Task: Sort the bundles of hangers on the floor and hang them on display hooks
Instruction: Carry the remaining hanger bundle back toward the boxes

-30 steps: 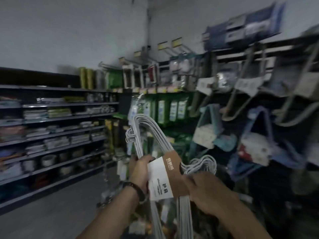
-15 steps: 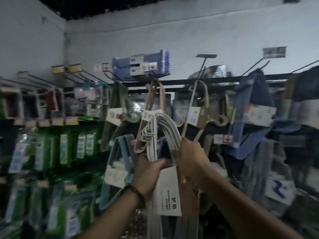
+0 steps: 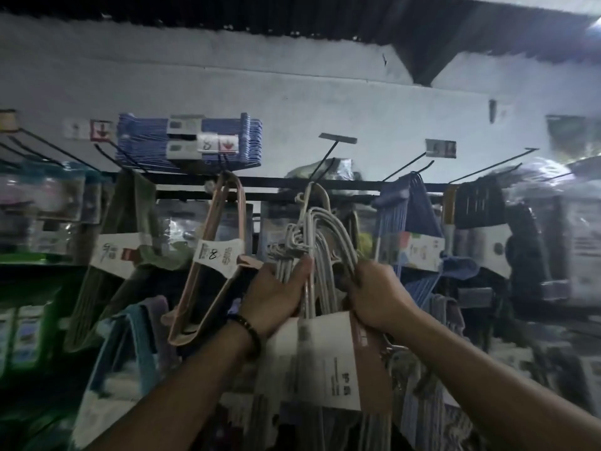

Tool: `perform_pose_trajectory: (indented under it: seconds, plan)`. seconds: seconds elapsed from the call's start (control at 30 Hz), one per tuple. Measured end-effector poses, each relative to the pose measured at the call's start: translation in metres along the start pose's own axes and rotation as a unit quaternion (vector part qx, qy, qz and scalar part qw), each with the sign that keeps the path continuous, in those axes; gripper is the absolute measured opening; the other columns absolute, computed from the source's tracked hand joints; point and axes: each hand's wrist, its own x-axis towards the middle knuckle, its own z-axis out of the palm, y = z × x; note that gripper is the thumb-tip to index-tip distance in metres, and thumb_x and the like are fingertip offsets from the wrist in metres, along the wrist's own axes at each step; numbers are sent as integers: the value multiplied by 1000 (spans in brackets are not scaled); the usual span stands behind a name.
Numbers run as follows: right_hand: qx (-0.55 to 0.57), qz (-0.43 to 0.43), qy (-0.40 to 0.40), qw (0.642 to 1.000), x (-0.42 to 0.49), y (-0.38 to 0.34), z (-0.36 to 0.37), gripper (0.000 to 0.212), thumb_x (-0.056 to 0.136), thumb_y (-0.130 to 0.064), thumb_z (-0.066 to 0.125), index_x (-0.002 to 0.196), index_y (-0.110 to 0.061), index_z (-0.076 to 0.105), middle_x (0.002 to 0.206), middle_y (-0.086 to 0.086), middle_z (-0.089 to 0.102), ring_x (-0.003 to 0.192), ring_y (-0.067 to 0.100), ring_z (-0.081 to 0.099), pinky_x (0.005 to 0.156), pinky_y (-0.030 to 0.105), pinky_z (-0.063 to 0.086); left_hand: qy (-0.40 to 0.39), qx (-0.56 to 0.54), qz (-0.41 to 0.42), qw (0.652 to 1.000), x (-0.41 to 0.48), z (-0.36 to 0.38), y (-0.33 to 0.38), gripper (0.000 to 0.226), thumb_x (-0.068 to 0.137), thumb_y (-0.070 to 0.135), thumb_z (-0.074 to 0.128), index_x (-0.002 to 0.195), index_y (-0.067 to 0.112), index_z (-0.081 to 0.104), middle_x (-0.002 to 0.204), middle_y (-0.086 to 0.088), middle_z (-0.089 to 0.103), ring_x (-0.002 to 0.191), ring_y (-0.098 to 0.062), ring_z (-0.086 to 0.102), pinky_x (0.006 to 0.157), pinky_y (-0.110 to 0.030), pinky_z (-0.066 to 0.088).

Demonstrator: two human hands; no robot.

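Left hand (image 3: 276,299) and right hand (image 3: 374,299) grip a bundle of white wire hangers (image 3: 325,236), fingers curled round it above its paper label (image 3: 317,359). The bundle's top lies just below the black display hook (image 3: 325,161). Pink hangers (image 3: 211,255) hang left of that hook.

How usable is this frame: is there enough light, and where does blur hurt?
Head view: dim shop light, with a bright patch in the top right corner; the white hanger bundle is fairly sharp at the centre, but its paper label is blurred past reading; goods at the left and right edges are smeared.
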Motion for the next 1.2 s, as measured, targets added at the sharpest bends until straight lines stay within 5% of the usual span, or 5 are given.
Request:
perform_pose_trajectory:
  seconds: [0.3, 0.43, 0.6, 0.83, 1.2]
  plan:
    - [-110, 1, -6, 994, 77, 22, -62, 26, 104, -20, 53, 79, -19, 53, 82, 2, 58, 71, 14, 58, 53, 21, 38, 5, 207, 88, 974, 47, -46, 10, 7, 94, 34, 72, 91, 29, 71, 85, 7, 73, 78, -8, 68, 69, -30, 54]
    - [-210, -31, -44, 976, 112, 12, -78, 29, 107, -17, 45, 114, 1, 67, 113, 15, 66, 109, 29, 67, 75, 26, 44, -21, 302, 174, 937, 50, -55, 44, 17, 90, 19, 78, 84, 35, 77, 82, 27, 63, 78, 22, 58, 72, -4, 46]
    - [-217, -58, 4, 974, 151, -3, -88, 26, 103, -15, 53, 122, 1, 61, 118, 16, 66, 94, 27, 62, 79, 32, 49, -130, 353, 192, 906, 69, -46, 74, 35, 81, 51, 71, 105, 27, 79, 98, 1, 79, 84, -14, 76, 78, -44, 63]
    - [-190, -92, 111, 971, 187, -9, -84, 33, 91, -26, 64, 116, -5, 63, 115, 17, 69, 110, 37, 67, 74, 34, 48, -78, 286, 181, 938, 96, -28, 112, 19, 97, 22, 71, 80, 31, 69, 52, 8, 62, 47, -4, 59, 47, -15, 47]
    - [-88, -60, 140, 984, 208, 1, -56, 27, 98, -23, 63, 115, -2, 66, 115, 18, 67, 101, 34, 66, 72, 32, 48, -100, 256, 89, 958, 128, -16, 119, 23, 97, 9, 66, 117, 17, 71, 47, 14, 53, 42, -7, 49, 55, -32, 58]
